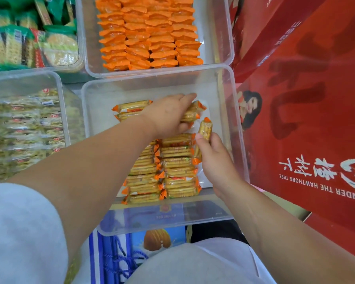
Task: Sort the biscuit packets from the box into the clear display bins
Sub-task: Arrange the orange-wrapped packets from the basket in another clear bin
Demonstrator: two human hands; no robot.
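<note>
My left hand (168,114) reaches into the clear bin (223,95) in front of me and grips a loose bundle of biscuit packets (131,108). My fingers are curled over its far side and my thumb is tucked against the near side. The packets stick out on both sides of my palm, in the far half of the bin. My right hand (215,160) pinches a single packet (205,128) between thumb and fingertips, holding it on end near the bin's right wall, just beside the bundle. In the near half of the same bin, stacked rows (172,171) of the same yellow, orange-ended packets lie two across. The far bin (223,37) is packed with orange wrappers (150,33). The left bin (57,99) holds pale packets, and red cartons (305,99) stand to the right.
</note>
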